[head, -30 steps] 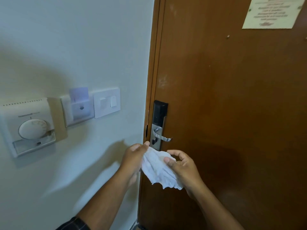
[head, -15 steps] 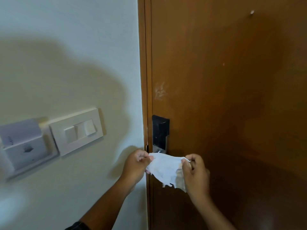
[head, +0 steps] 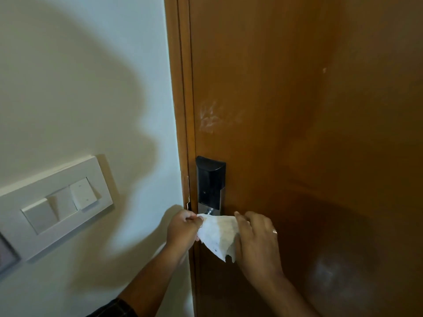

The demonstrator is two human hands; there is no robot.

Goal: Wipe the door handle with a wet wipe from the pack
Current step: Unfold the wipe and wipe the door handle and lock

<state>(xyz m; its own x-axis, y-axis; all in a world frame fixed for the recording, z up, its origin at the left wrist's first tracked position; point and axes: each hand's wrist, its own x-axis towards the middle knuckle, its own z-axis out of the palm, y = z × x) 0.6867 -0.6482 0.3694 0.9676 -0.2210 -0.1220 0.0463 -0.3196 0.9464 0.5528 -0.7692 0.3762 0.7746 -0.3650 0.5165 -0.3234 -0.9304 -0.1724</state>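
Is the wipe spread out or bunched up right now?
Spread out. The wet wipe hangs as a flat sheet, stretched between the left hand and right hand, covering the door handle below the lock.

Hotel-room entrance, probably: brown wooden door [head: 297,110] with black electronic lock plate [head: 210,179] just above the fingertips [head: 238,216]; white switch panel [head: 55,204] left of them.

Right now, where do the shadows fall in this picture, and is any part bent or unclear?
Head view: a large soft shadow lies on the white wall above the switch plate; another darkens the lower door. The wide lens bends the door frame. The wipe hides the handle; the left hand and right hand look sharp.
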